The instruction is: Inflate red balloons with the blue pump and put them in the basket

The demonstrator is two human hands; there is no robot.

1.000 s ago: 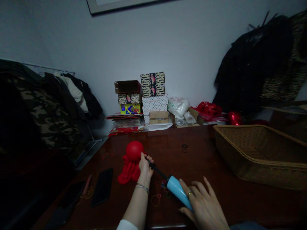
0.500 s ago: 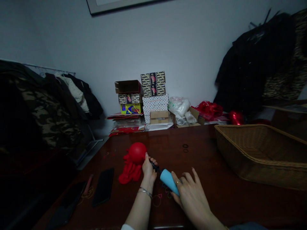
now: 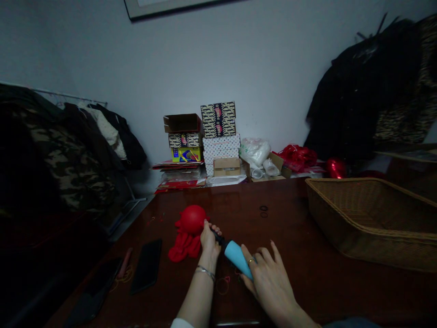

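My left hand [image 3: 210, 239] is closed around the neck of a partly inflated red balloon [image 3: 193, 219] and the black nozzle of a balloon pump. The pump's light-blue body [image 3: 238, 259] slants down to the right from there. On its lower end lies my right hand [image 3: 269, 278], thumb and index finger gripping it while the other fingers stretch out. Beneath and left of the balloon sits a pile of limp red balloons [image 3: 184, 247]. A few thin elastic bands [image 3: 223, 285] lie under the pump.
A wicker basket [image 3: 341, 228] stands on the table's right side. Two dark flat devices [image 3: 146, 265] and a pinkish stick [image 3: 125, 263] lie at the left. Two dark rings [image 3: 264, 208] rest farther back. Stacked boxes [image 3: 221, 152] stand behind the table.
Both hands have shifted slightly left and down with the pump and balloon. The inflated balloon looks about the same size.
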